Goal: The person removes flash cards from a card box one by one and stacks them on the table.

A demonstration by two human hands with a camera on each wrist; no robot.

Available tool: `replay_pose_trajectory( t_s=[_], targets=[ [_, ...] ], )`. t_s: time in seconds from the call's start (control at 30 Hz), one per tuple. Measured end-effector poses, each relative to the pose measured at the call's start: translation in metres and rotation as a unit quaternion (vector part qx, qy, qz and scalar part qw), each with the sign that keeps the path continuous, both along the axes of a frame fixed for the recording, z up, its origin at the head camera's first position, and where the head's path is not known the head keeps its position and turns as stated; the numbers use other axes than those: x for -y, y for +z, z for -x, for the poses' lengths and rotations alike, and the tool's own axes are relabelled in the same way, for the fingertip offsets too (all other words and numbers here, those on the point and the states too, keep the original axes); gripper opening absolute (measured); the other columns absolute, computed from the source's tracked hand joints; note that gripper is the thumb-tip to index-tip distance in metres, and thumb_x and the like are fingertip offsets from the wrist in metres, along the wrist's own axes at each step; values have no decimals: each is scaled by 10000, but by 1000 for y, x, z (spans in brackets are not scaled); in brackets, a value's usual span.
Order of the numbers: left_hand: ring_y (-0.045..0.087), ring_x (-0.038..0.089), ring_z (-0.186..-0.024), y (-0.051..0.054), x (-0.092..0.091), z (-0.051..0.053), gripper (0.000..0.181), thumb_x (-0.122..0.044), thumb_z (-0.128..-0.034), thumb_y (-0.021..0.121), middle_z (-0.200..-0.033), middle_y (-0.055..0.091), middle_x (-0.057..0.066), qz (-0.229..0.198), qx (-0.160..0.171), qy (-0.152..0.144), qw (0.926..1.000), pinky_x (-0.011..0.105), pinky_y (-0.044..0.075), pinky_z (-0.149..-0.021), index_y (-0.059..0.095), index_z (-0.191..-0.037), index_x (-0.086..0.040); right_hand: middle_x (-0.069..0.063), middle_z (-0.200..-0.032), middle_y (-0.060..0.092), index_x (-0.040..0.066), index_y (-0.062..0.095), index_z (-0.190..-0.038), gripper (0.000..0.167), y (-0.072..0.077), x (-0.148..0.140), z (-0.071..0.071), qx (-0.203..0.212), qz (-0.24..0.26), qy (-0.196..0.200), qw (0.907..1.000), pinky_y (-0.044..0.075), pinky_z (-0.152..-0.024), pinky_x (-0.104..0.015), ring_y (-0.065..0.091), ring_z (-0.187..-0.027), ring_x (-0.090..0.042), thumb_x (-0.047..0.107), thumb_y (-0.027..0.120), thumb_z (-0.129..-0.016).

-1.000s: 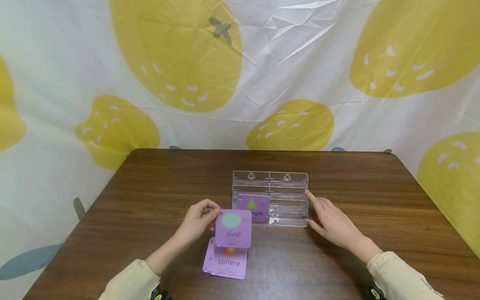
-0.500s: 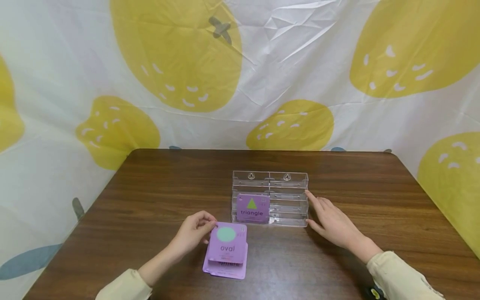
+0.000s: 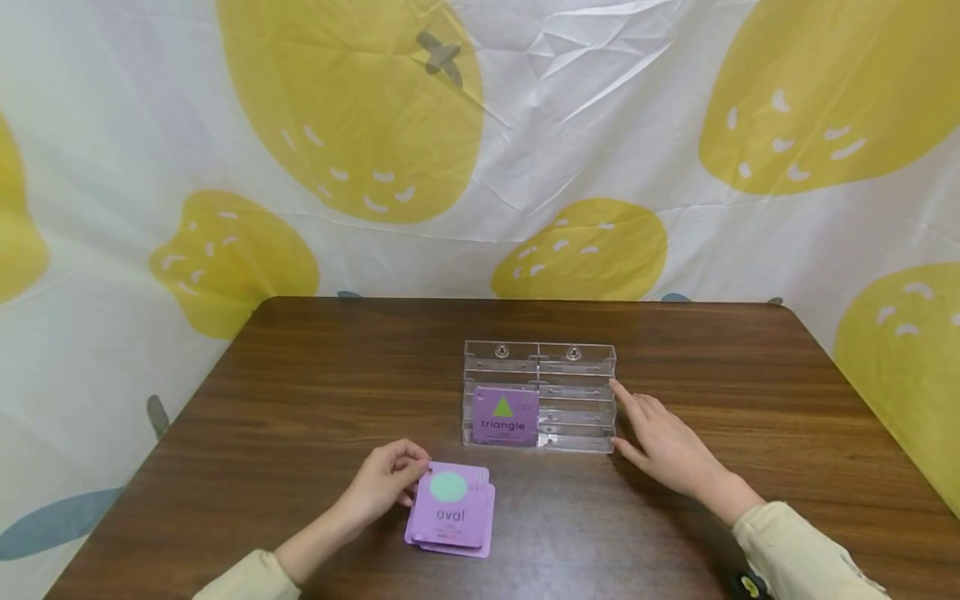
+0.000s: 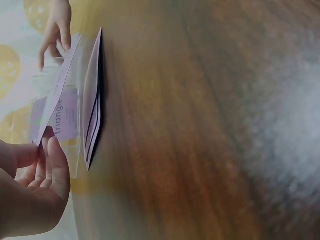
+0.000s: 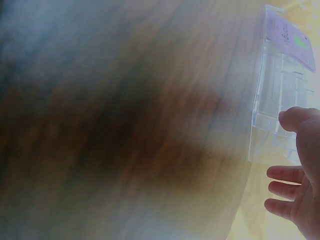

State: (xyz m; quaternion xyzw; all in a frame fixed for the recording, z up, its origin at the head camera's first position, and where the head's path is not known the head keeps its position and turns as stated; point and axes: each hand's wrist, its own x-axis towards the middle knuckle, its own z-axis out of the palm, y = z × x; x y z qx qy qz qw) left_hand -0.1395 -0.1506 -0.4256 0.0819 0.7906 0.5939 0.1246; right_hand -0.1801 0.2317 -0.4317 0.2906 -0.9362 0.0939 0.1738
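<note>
My left hand (image 3: 382, 481) pinches the top left corner of a purple oval card (image 3: 452, 508) between thumb and fingers. In the left wrist view that card (image 4: 61, 92) is tilted and apart from a small pile of purple cards (image 4: 93, 107) lying on the table. Most of the pile is hidden under the oval card in the head view. A clear plastic card rack (image 3: 576, 408) stands beyond, with a purple triangle card (image 3: 506, 417) in its front left slot. My right hand (image 3: 667, 446), fingers extended, touches the rack's right side with thumb and fingertip.
The brown wooden table (image 3: 315, 367) has rounded far corners. Behind it hangs a white cloth (image 3: 405, 258) printed with large yellow fruit. Further tiers of the rack rise behind the triangle card.
My left hand has brought the oval card down and toward me, away from the rack, until it covers most of the pile. The right hand and rack have stayed put.
</note>
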Motion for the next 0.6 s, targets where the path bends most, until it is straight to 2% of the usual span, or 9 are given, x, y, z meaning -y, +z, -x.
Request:
replay_pose_trajectory(
  t_s=[0.6],
  targets=[
    [537,116,-604,-11,-1,-4,157,-45,-896,512,-734,605,48,57,138,-101,9998,205,486,-492,547,-975,86,-241,-1129,547,-24,217,-1391,768,1,1,-1,174,24,-68,9998,433,-884,-466,511,-1049,-348,212,665,-813]
  ],
)
